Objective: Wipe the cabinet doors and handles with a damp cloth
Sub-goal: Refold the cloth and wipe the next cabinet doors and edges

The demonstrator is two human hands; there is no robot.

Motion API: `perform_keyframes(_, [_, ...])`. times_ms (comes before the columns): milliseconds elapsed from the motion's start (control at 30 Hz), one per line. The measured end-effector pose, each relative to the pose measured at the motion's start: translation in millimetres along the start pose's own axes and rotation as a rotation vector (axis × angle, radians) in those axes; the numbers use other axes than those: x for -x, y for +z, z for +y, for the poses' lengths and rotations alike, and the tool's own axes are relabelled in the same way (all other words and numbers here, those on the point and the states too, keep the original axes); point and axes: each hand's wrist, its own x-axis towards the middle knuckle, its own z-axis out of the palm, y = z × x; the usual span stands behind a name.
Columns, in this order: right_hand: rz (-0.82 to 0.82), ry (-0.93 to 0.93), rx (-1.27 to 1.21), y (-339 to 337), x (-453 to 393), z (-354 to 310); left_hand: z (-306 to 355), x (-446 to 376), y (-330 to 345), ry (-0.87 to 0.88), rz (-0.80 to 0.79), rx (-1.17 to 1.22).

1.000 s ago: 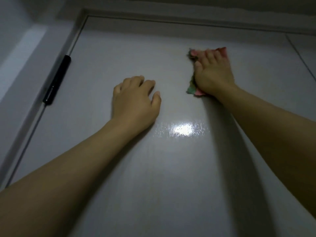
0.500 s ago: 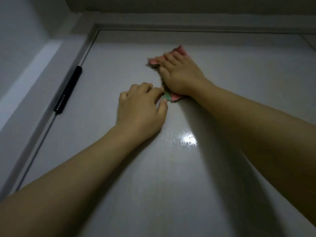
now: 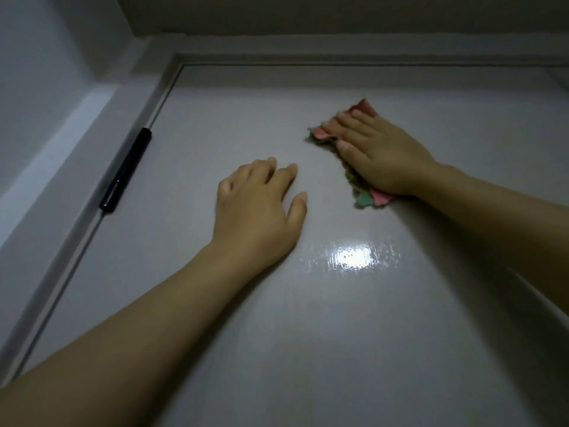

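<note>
I had the right hand (image 3: 385, 155) laid flat over the cloth (image 3: 365, 198), fingers straight and close together, pressing it against the cabinet door (image 3: 338, 334) in the far right part of the panel; the cloth showed pink beyond the fingertips and pink and green under the heel of the palm. The left hand (image 3: 258, 211) rested on the door well to the left of it, fingers slightly bent and a little apart, holding nothing, apparently bracing. As I judged it, the main risk was the cloth bunching or slipping out from under the palm, since it was only pressed, not gripped, and already looked crumpled; a hard sideways stroke could leave bare skin dragging on the surface. The glossy patch of glare (image 3: 354, 257) near the left hand suggested a slick finish, so the bracing hand might slide if I leaned on it, and could leave prints on a wiped area. The black handle (image 3: 126, 171) sat at the far left edge of the door, apart from both hands, and looked untouched; I could easily have skipped it, or the strip along the frame (image 3: 166, 87). Whether the cloth was damp enough I could not tell.
</note>
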Motion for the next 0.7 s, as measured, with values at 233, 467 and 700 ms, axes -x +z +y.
perform_keyframes(233, [0.024, 0.289, 0.023, 4, -10, 26, 7, -3, -6, -0.056, -0.044, 0.04])
perform_keyframes(467, [0.052, 0.174, -0.015, -17, 85, 84, 16, -6, -12, -0.081, -0.122, 0.01])
perform_keyframes(700, [0.073, 0.194, 0.01, -7, 98, 64, 91, -32, 9, -0.101, -0.094, 0.173])
